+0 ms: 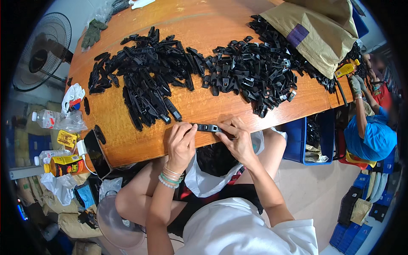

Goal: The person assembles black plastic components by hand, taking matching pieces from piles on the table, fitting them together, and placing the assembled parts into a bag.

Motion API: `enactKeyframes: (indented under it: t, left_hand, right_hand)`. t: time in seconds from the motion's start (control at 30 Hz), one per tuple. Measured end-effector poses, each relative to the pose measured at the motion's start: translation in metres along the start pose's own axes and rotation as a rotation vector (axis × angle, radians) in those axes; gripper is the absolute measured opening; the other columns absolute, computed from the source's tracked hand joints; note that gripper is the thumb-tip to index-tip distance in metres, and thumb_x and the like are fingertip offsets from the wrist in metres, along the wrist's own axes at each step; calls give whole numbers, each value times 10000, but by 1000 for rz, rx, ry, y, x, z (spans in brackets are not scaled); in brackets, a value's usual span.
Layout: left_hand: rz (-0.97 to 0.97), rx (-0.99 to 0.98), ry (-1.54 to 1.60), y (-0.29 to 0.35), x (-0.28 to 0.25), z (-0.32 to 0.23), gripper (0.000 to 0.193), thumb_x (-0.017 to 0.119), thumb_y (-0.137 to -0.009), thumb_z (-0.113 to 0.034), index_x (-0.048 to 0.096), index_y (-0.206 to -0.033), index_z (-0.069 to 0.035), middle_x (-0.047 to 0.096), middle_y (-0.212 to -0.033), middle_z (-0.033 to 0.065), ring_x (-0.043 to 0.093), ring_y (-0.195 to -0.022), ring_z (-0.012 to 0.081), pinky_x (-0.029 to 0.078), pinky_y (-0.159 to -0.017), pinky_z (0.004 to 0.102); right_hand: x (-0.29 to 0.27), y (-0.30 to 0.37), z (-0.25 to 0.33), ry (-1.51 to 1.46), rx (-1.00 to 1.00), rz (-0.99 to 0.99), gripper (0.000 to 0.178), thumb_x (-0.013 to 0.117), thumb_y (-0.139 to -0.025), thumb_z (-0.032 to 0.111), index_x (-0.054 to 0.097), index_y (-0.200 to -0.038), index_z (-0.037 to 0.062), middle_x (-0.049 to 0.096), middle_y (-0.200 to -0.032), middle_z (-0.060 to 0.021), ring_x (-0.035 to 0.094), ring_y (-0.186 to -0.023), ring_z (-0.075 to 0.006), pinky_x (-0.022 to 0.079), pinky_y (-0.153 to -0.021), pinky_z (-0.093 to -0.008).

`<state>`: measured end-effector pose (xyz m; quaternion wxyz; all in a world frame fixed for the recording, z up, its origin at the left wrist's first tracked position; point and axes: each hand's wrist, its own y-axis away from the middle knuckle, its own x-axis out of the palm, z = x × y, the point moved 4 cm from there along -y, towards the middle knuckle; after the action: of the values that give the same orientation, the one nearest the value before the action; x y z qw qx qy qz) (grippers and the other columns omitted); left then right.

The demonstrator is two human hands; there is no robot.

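Note:
Between my two hands, at the table's front edge, is a narrow black plastic part (207, 127) with a small light slot in it. My left hand (182, 138) pinches its left end and my right hand (234, 137) grips the right end. Just beyond my left hand spreads a pile of long black plastic pieces (144, 63). A second pile, of short black plastic clips (250, 72), lies farther right. Below my hands, a white plastic bag (202, 180) in my lap holds many black parts.
A brown sack (316, 32) rests on the table (191, 106) at far right. A blue crate (297, 142) stands beside my right knee. Bottles (63, 165), a phone (97, 153) and a fan (42, 55) are at left. A co-worker in blue (369, 136) works at right.

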<state>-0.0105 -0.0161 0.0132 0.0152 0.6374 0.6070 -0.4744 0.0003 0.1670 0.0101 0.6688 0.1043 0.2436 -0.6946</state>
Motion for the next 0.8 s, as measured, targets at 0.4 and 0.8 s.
enactKeyframes:
  t: [0.4, 0.8]
  left_hand:
    - [79, -60, 171, -8, -6, 1, 148, 629, -787, 68, 663, -931, 63, 614, -936, 133, 589, -894, 292, 495, -746, 375]
    - [106, 231, -400, -27, 17, -13, 317, 603, -738, 8, 615, -1049, 65, 602, -999, 164, 569, -983, 323, 450, -920, 452]
  right_hand:
    - [-6, -4, -1, 35, -100, 169, 286, 740, -723, 31, 712, -1007, 10, 597, -953, -98, 565, -934, -271, 447, -828, -364]
    - [-73, -2, -40, 633, -43, -502, 264, 749, -739, 58, 643, -980, 34, 595, -984, -135, 573, -942, -315, 444, -835, -396]
